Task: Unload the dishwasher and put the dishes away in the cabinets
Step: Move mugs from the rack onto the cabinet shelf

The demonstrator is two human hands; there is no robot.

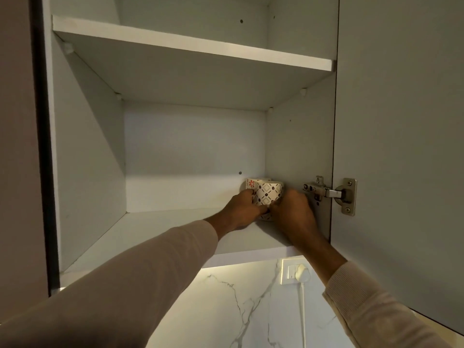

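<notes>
Patterned cup point(268, 193) clasped between outstretched hands, left hand point(241, 209) and right hand point(293, 212).

The scene is dim and warm-grey. The brightest area lies below the black-patterned white cup point(267, 194), where yellowish light from under the white laminate cabinet floor point(155, 237) washes the white grey-veined marble backsplash point(226, 310), nearly blown out at its top. Left of the cup, a pale band lies along the foot of the white back panel point(190, 192) and fades to grey higher up. Above the cup, the underside of the white upper shelf point(190, 79) sits in shade. Right of the cup, the steel door hinge point(334, 194) shows small glints. Far below the cup, the beige sleeves point(125, 292) look soft. Straight cabinet edges lean and bow toward the frame borders.
</notes>
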